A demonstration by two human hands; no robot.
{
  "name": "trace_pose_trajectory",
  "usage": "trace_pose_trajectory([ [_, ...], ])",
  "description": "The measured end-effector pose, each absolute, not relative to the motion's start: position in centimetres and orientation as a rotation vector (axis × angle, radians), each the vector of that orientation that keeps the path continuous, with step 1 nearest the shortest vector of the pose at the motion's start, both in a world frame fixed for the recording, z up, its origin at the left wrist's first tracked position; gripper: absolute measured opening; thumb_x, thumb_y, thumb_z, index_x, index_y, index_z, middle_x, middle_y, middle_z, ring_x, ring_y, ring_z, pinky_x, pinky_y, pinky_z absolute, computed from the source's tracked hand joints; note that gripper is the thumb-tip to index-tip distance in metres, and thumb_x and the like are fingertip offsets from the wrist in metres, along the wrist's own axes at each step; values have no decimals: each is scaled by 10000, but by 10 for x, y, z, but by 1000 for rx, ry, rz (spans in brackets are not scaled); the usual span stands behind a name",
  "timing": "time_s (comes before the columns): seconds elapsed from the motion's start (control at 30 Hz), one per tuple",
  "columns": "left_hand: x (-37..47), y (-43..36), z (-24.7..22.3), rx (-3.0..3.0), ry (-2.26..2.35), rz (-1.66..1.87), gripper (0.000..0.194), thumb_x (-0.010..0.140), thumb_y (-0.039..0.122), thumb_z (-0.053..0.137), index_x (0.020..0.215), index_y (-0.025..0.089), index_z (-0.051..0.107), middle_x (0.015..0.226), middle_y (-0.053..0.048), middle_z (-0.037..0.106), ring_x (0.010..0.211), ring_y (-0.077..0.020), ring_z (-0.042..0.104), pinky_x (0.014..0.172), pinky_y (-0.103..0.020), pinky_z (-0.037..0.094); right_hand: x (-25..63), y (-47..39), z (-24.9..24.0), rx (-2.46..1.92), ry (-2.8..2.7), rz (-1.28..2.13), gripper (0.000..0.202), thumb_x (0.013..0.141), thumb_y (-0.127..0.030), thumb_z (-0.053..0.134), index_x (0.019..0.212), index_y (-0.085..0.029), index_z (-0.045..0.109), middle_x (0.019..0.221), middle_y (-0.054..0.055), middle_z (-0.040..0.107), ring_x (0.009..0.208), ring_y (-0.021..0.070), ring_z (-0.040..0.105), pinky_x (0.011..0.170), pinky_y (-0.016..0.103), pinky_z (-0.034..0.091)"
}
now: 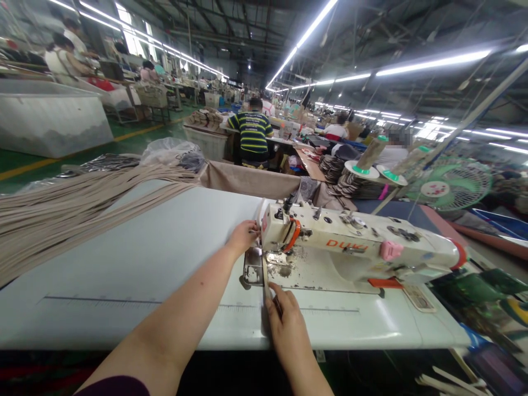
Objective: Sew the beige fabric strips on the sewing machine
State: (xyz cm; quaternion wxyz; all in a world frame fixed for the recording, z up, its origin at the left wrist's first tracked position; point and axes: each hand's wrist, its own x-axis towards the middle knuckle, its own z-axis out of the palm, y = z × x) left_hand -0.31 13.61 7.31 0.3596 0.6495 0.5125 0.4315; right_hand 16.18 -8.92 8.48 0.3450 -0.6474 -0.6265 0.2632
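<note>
A white sewing machine (355, 242) with orange trim stands on the pale table (177, 236). My left hand (243, 237) is at the left end of the machine head, its fingers closed by the needle area; what they pinch is too small to tell. A narrow beige strip (266, 278) runs from the needle area toward the table's front edge. My right hand (284, 316) holds this strip between thumb and fingers, just in front of the metal plate. Several long beige strips (82, 214) lie in a bundle across the table's left side.
Beyond the table is a beige cloth-lined trough (247, 180). Two thread cones (371, 154) and a green fan (449, 184) stand at the back right. A person in a striped shirt (252, 132) sits ahead. A white bin (49, 118) stands at the left.
</note>
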Motion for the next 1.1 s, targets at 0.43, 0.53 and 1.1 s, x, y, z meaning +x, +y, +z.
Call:
trace_pose_trajectory([
  [0.43,-19,58,71,1054,1152,1382,410,737,583,743,810,202,612,818,-17,713,853,-205,692,859,-334,535,151,-87,105,-1449,-1518,817,373,950,-549,553,1024,-220,712,935,69,679,887,223,629,846,370,532],
  [0.53,-31,36,76,990,1121,1407,410,735,571,772,838,203,628,875,-35,743,913,-213,711,901,-335,538,139,-81,103,-1379,-1318,1214,518,858,-692,616,1040,-218,723,807,19,669,655,157,556,610,294,464],
  [1.1,-90,-47,74,1119,1185,1438,347,835,513,755,960,210,642,1119,-106,785,1132,-260,720,1043,-405,543,97,-26,99,-1248,-1150,1643,580,781,-697,692,911,-132,724,704,-5,616,502,66,430,457,221,210],
])
